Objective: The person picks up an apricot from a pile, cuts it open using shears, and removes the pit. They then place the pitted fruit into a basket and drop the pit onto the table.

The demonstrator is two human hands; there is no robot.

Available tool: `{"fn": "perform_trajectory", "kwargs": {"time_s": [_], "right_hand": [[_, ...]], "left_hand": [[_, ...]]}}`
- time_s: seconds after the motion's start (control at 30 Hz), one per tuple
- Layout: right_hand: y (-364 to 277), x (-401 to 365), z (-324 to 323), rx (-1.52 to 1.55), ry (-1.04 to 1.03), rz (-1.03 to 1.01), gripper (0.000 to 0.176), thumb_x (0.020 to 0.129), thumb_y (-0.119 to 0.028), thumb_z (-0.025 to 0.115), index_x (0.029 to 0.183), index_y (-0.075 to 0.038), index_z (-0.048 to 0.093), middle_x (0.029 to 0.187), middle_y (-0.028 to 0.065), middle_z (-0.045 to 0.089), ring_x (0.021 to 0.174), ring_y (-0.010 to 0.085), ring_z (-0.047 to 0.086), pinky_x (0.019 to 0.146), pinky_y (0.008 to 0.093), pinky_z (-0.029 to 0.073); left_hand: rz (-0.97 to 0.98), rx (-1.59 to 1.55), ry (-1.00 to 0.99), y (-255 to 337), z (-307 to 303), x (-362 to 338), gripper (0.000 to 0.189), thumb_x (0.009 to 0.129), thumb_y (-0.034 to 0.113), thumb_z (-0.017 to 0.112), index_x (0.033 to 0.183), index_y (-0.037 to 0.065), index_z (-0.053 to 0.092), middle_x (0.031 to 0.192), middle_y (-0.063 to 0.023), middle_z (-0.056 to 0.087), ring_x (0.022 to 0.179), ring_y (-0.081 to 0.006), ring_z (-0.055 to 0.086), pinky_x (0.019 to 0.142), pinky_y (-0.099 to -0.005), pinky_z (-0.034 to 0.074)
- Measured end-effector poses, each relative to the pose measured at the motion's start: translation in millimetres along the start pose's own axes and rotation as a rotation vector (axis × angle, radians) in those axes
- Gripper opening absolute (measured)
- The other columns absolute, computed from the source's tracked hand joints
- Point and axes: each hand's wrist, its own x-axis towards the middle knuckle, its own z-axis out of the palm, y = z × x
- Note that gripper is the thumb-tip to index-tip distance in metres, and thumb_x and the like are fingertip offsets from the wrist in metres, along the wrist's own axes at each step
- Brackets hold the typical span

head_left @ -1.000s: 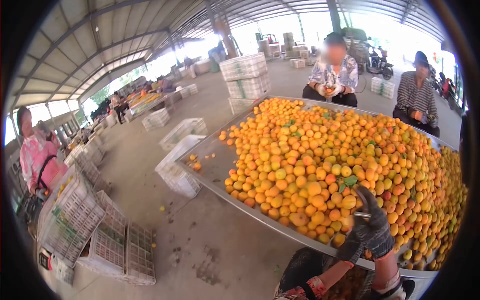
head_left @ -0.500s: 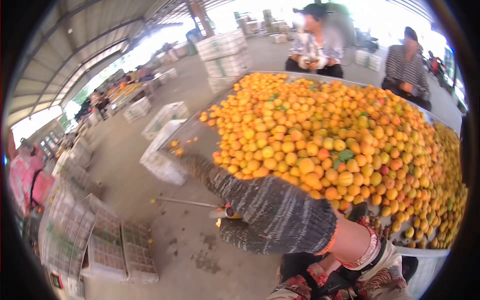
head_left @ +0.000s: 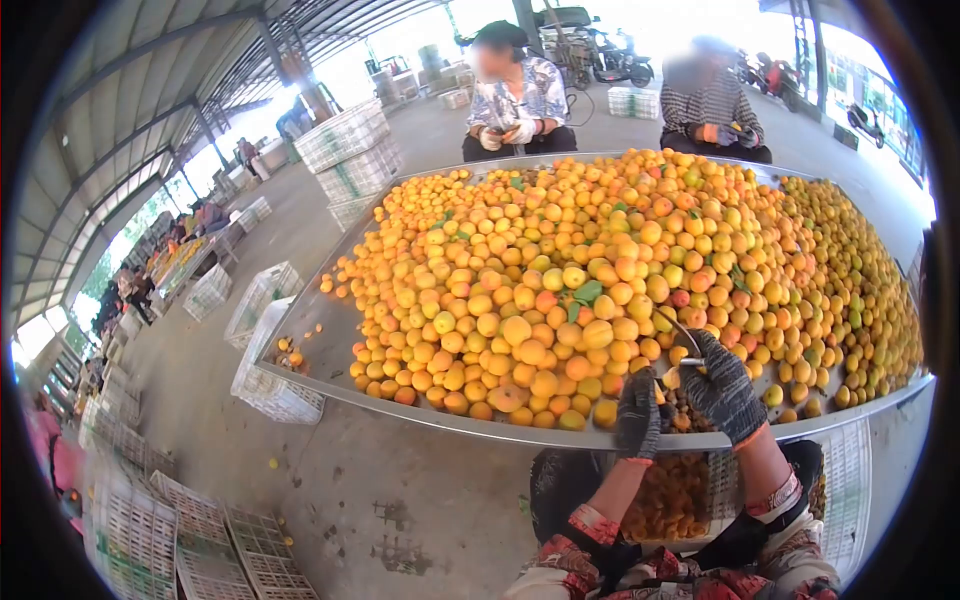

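My right hand (head_left: 722, 392), in a dark grey knitted glove, is closed on a thin curved metal tool (head_left: 684, 336) that reaches left over the fruit. Close beside it, my left hand (head_left: 637, 415) wears a matching glove. Its fingers are curled around an apricot (head_left: 659, 392), of which only a small orange part shows. Both hands are at the near edge of a metal table (head_left: 330, 360) heaped with apricots (head_left: 500, 290). A few dark bits, possibly pits, lie between my hands. Below the edge, between my legs, is a mass of orange-brown fruit pieces (head_left: 670, 500).
Across the table sit two people, one in a patterned shirt (head_left: 535, 90), one in stripes (head_left: 735, 105). White crates (head_left: 345, 150) are stacked at the table's back left, with more crates (head_left: 130, 520) at lower left. Green leaves (head_left: 587, 293) lie among the apricots.
My right hand has moved from the left, off the table's near side, to the right, beside my left hand at the fruit. My view has turned, showing the whole table.
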Motion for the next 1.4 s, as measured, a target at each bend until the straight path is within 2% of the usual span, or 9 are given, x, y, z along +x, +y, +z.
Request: {"fn": "perform_trajectory", "kwargs": {"time_s": [0.03,0.1,0.27,0.6,0.8,0.87,1.33,1.37,1.4], "right_hand": [[62.2,6.9,-4.8,0.438,0.032,0.145,0.034,0.075,-0.004,0.061,0.108,0.000,0.052,0.093,0.0078,0.060,0.076,0.0171,0.058,0.070,0.0265,0.047],[14.5,-5.8,-13.5,-0.112,0.026,0.137,0.027,0.079,-0.005,0.057,0.105,0.000,0.053,0.091,0.0086,0.060,0.078,0.0204,0.058,0.070,0.0269,0.048],[133.0,2.2,-10.6,-0.047,0.131,-0.017,0.025,0.080,-0.002,0.054,0.105,-0.002,0.052,0.083,0.0068,0.057,0.072,0.0145,0.055,0.062,0.0254,0.046],[36.7,-37.2,-32.2,0.910,0.579,-0.031,0.023,0.082,-0.016,0.057,0.103,-0.009,0.054,0.072,0.0020,0.057,0.045,0.0082,0.048,0.037,0.0204,0.037],[59.7,-55.6,-26.5,0.857,0.657,0.058,0.024,0.083,-0.017,0.055,0.106,-0.011,0.052,0.075,0.0004,0.056,0.053,0.0081,0.050,0.043,0.0210,0.041],[51.7,-63.2,-24.4,0.835,0.647,0.057,0.027,0.084,-0.016,0.054,0.110,-0.011,0.050,0.076,0.0008,0.055,0.056,0.0089,0.050,0.048,0.0216,0.043],[47.3,-93.2,-12.4,0.924,0.556,0.016,0.022,0.087,-0.018,0.051,0.105,-0.006,0.051,0.078,0.0051,0.056,0.066,0.0140,0.054,0.058,0.0266,0.046],[68.7,-99.6,-16.1,0.049,0.555,-0.189,0.024,0.086,-0.020,0.052,0.105,-0.005,0.050,0.078,0.0054,0.056,0.066,0.0147,0.055,0.058,0.0274,0.047],[72.5,-104.7,-22.7,0.018,0.546,-0.122,0.025,0.086,-0.022,0.052,0.105,-0.006,0.050,0.077,0.0053,0.056,0.066,0.0152,0.055,0.058,0.0279,0.047]], "left_hand": [[0.001,-0.003,-0.010,13.6,-0.6,3.5,0.028,0.088,0.025,0.045,0.100,0.003,0.056,0.091,-0.0088,0.057,0.075,-0.0200,0.055,0.061,-0.0317,0.046],[-0.722,-0.696,-0.030,48.7,-11.6,11.0,0.028,0.089,0.026,0.045,0.099,0.002,0.054,0.085,-0.0048,0.056,0.072,-0.0140,0.052,0.060,-0.0287,0.045],[-0.368,-0.418,-0.115,26.0,-8.5,1.9,0.032,0.091,0.030,0.041,0.104,0.003,0.053,0.090,-0.0043,0.055,0.077,-0.0109,0.051,0.061,-0.0220,0.045],[-0.513,-0.428,-0.200,-12.0,54.0,-91.7,0.036,0.093,0.023,0.033,0.114,-0.004,0.047,0.115,-0.0189,0.049,0.106,-0.0283,0.047,0.092,-0.0343,0.036],[-0.542,-0.063,-0.568,5.0,63.9,-89.9,0.053,0.083,0.045,0.048,0.116,0.004,0.042,0.113,-0.0127,0.047,0.104,-0.0220,0.047,0.087,-0.0303,0.042],[-1.110,-1.163,-0.103,25.0,56.1,-87.3,0.031,0.092,0.017,0.035,0.113,-0.001,0.047,0.111,-0.0189,0.050,0.100,-0.0270,0.050,0.091,-0.0336,0.037],[-0.930,-0.716,-0.169,111.2,-5.5,-47.8,0.045,0.089,0.039,0.041,0.114,0.002,0.048,0.100,-0.0127,0.054,0.096,-0.0193,0.051,0.081,-0.0324,0.044],[-0.948,-0.682,-0.195,117.9,-3.2,-62.6,0.046,0.088,0.041,0.042,0.114,0.003,0.048,0.100,-0.0123,0.055,0.095,-0.0187,0.052,0.080,-0.0323,0.045],[-0.980,-0.683,-0.216,116.2,-5.2,-66.7,0.046,0.088,0.041,0.042,0.114,0.003,0.048,0.100,-0.0123,0.055,0.095,-0.0187,0.052,0.080,-0.0323,0.045]]}}
